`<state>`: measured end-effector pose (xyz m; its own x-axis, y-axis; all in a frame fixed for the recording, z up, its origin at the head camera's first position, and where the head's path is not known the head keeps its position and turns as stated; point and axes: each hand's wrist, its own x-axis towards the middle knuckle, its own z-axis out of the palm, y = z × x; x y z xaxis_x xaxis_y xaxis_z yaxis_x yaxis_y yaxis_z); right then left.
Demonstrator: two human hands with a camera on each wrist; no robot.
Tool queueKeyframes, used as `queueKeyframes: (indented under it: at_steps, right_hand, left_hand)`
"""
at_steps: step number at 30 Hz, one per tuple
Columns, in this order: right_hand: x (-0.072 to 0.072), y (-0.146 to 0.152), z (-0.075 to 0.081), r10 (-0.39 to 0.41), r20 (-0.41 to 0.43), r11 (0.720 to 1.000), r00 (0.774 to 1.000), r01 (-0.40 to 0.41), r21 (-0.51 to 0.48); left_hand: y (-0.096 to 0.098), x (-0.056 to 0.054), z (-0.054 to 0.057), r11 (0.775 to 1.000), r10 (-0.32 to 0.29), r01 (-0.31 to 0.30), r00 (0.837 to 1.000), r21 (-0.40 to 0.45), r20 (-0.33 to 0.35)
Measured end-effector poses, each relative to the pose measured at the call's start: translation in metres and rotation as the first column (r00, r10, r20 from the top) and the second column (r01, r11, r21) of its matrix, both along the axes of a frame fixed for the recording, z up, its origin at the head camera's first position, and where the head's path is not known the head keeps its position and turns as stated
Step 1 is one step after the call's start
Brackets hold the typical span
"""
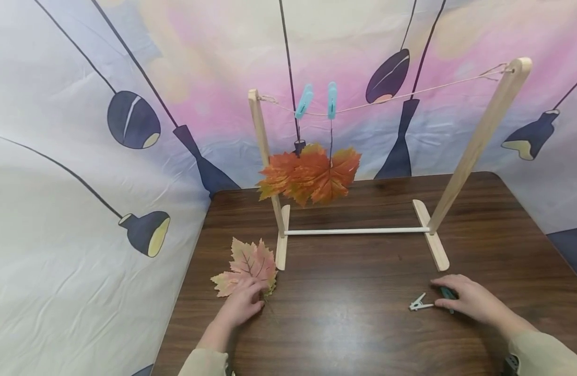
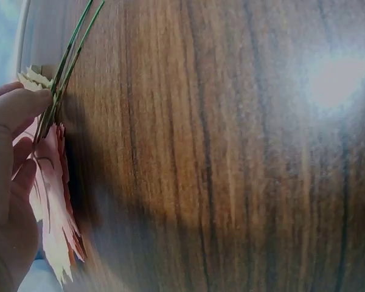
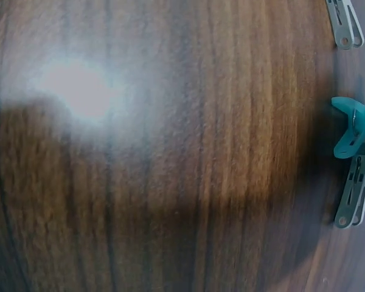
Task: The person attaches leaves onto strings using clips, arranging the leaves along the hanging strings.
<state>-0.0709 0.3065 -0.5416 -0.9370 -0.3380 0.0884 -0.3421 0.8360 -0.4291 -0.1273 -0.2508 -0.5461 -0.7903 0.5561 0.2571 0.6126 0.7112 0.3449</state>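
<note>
In the head view my left hand (image 1: 243, 303) is at the left of the table, its thumb and fingers pinching the thin green stems (image 2: 64, 73) of pale pink-and-yellow artificial maple leaves (image 1: 250, 263). The leaf blades hang beside the fingers in the left wrist view. At the right, my right hand (image 1: 471, 298) reaches down with thumb and fingers around a teal clothespin (image 3: 354, 126). Only the fingertips show at the edge of the right wrist view. A pale grey clothespin (image 1: 420, 303) lies just left of the thumb, and another grey clothespin (image 3: 353, 188) lies against the teal one.
A wooden frame (image 1: 476, 149) with a white crossbar (image 1: 358, 231) stands at the back of the table (image 1: 344, 334). From its string (image 1: 410, 95), two light-blue clothespins (image 1: 332, 99) hold orange maple leaves (image 1: 311, 175). A printed cloth (image 1: 72, 209) hangs behind.
</note>
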Motion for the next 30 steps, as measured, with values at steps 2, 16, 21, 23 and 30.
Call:
queueKeyframes:
  at_steps: [2,16,21,23,30]
  right_hand:
    - [0.002,0.0,-0.002,0.02,-0.04,1.0,0.999,-0.019,0.014]
    - [0.007,-0.002,-0.006,0.042,-0.073,0.999,0.996,-0.04,0.031]
    - [0.007,-0.004,-0.009,0.07,-0.124,0.997,0.99,-0.068,0.026]
    - [0.007,-0.004,-0.01,0.08,-0.135,0.997,0.988,-0.075,0.035]
    - [0.004,-0.002,-0.016,0.142,-0.214,0.989,0.966,-0.13,0.071]
  left_hand:
    - [0.001,0.0,0.001,1.0,0.001,-0.001,1.0,-0.022,-0.002]
    - [0.001,0.0,0.002,0.991,-0.03,0.02,0.996,-0.129,-0.078]
    - [0.001,-0.003,0.004,0.996,-0.038,0.027,0.993,-0.091,-0.114]
    - [0.002,-0.004,0.005,0.997,-0.026,0.017,0.993,-0.072,-0.118]
    - [0.005,-0.009,0.013,1.0,0.003,-0.005,0.987,-0.011,-0.158]
